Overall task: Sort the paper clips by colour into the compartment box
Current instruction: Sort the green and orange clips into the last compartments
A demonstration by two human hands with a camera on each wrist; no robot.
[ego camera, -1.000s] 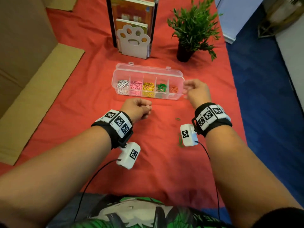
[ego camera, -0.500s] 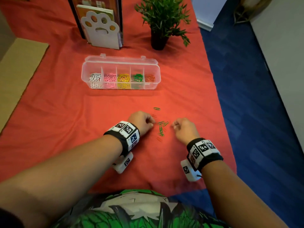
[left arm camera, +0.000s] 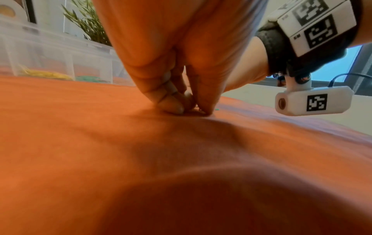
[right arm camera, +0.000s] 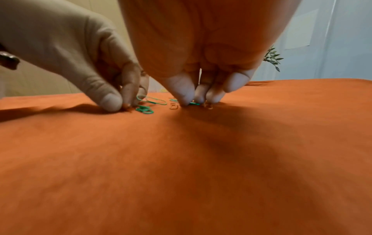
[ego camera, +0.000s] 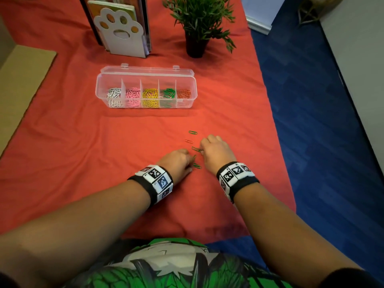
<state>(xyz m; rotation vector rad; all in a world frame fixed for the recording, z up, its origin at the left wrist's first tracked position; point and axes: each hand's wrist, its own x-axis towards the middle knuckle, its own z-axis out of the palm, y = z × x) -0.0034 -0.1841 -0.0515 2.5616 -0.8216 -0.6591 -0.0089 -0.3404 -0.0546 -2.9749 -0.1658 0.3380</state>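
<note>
The clear compartment box (ego camera: 188,104) stands open on the red cloth. It holds white, pink, yellow, green and orange clips in separate cells. Several loose paper clips lie nearer me: a green one (ego camera: 192,132), an orange one (ego camera: 188,140) and green ones (ego camera: 197,166) between my hands. My left hand (ego camera: 190,161) has its fingertips (left arm camera: 173,108) pinched together on the cloth, at a green clip (right arm camera: 141,97) that stands up against them. My right hand (ego camera: 202,149) has thumb and fingers (right arm camera: 182,92) down on another green clip (right arm camera: 194,103).
A paw-shaped white bookend (ego camera: 120,32) with books and a potted plant (ego camera: 197,23) stand behind the box. A cardboard sheet (ego camera: 18,84) lies at the left. The table's right edge (ego camera: 276,142) drops to blue floor close to my right hand.
My right hand left the box's right end and came back to the loose clips. The left hand moved right to them too. Both now pinch at green clips.
</note>
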